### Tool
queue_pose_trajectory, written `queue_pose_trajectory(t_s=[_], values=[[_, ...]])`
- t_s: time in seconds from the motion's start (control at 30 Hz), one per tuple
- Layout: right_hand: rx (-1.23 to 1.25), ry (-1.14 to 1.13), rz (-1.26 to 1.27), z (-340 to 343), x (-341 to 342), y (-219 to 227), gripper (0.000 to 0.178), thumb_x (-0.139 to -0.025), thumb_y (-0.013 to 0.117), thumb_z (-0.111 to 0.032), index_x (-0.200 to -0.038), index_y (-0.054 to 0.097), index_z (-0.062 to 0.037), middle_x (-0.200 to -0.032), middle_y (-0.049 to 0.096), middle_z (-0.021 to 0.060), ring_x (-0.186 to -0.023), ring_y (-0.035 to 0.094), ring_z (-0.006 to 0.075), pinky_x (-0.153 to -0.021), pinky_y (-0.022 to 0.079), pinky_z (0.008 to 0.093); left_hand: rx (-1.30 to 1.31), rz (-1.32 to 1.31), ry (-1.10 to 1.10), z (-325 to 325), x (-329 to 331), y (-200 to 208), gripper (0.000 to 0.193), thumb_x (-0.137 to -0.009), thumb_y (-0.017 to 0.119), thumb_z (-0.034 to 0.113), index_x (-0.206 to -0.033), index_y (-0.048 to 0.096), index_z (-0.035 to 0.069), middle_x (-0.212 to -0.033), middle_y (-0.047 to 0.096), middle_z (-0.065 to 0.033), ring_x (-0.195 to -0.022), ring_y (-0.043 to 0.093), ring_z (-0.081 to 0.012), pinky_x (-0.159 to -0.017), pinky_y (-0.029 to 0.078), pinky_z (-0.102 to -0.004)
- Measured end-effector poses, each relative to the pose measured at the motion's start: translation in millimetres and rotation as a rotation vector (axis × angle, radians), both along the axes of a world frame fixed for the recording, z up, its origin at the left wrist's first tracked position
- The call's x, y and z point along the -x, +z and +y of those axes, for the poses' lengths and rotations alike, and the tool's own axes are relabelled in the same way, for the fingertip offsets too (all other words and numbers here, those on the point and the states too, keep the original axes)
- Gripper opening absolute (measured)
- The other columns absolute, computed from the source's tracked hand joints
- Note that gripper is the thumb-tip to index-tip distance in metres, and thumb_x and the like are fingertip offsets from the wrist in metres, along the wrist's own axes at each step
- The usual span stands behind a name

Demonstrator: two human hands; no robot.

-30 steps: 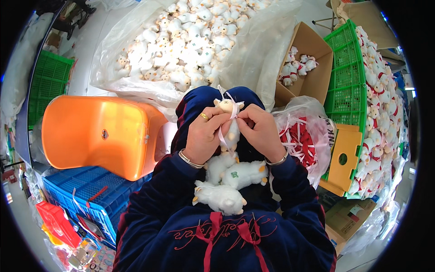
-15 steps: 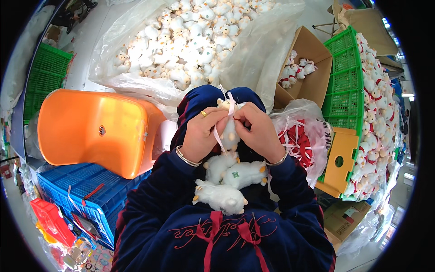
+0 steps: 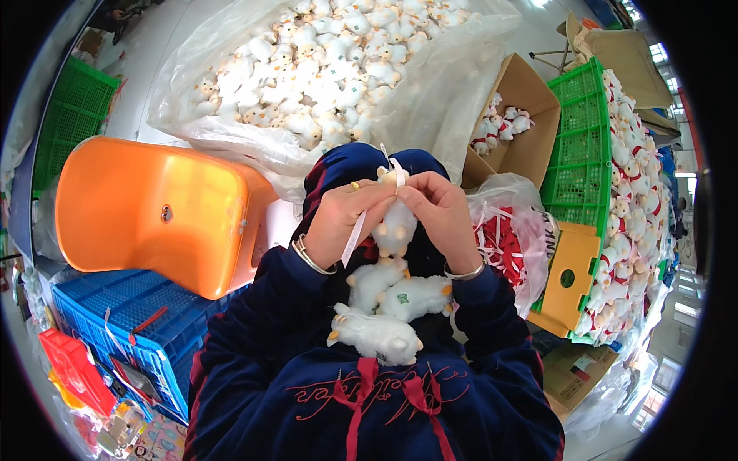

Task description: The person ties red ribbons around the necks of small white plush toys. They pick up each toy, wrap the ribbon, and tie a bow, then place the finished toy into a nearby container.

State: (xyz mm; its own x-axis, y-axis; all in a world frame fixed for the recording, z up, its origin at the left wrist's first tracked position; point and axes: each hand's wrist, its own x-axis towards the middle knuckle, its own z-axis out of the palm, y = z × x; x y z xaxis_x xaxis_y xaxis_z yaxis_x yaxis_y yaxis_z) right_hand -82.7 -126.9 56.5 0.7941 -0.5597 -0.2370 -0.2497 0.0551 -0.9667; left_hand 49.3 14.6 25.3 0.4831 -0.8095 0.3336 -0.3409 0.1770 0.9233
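A small white plush animal with tan feet is held upright above my lap, its head pointing away from me. A pale pink ribbon runs around its neck, and one end hangs down beside my left hand. That hand is closed, pinching the ribbon at the toy's neck. My right hand is closed too, its thumb and forefinger pinching at the ribbon on the neck's other side. The fingertips meet closely, so the exact grip is partly hidden. More white plush animals lie on my lap, nearest my stomach.
A large clear bag of plush toys lies ahead. An orange chair and blue crate stand left. At right are a cardboard box, a bag of red pieces and green crates beside plush toys with red trim.
My hands have drawn closer together at the toy's neck, the right one rising slightly. The ribbon's loose end now hangs farther out to the left. The whole view has shifted slightly.
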Motion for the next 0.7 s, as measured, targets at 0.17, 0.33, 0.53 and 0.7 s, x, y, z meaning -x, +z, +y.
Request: queue_pose_trajectory(t_s=[0.17,0.33,0.53,0.7], values=[[-0.098,0.007,0.004,-2.2,-5.1,3.9,0.014,-0.1,0.07,-0.014,-0.103,0.07,-0.0002,-0.086,0.066,-0.0048,-0.078,0.055,0.0025,-0.069,0.045,0.0198,0.051,-0.095,0.009,-2.2,-4.0,-0.2,0.025,-0.09,0.073,-0.006,-0.114,0.074,0.001,-0.086,0.07,-0.013,-0.077,0.069,-0.0246,-0.066,0.054,-0.0327],[-0.201,0.026,-0.059,-5.6,1.7,-2.7,0.012,-0.1,0.069,-0.012,-0.106,0.07,-0.0012,-0.092,0.066,-0.0043,-0.082,0.058,0.0032,-0.075,0.048,0.0208,-0.079,-0.004,0.001,-2.2,-6.4,5.6,0.015,-0.095,0.07,-0.003,-0.109,0.076,-0.001,-0.084,0.071,-0.0102,-0.067,0.066,-0.0146,-0.062,0.052,-0.027],[0.384,0.314,-0.079,-9.9,13.9,3.3,0.014,-0.092,0.07,-0.002,-0.106,0.068,-0.0021,-0.104,0.066,0.0033,-0.089,0.062,0.0136,-0.078,0.05,0.0269,-0.103,0.153,0.017,0.0,-3.8,0.7,0.011,-0.098,0.069,0.001,-0.107,0.075,-0.003,-0.085,0.072,-0.0076,-0.068,0.066,-0.0109,-0.062,0.053,-0.0267],[0.512,0.456,-0.165,-18.4,12.8,6.7,0.013,-0.09,0.071,-0.002,-0.104,0.069,-0.0019,-0.095,0.062,0.0078,-0.081,0.061,0.0223,-0.073,0.049,0.0304,-0.068,0.134,0.061,-2.7,-1.9,-3.9,0.01,-0.097,0.072,0.004,-0.105,0.075,-0.001,-0.084,0.072,-0.0095,-0.067,0.065,-0.0161,-0.061,0.052,-0.0288]])
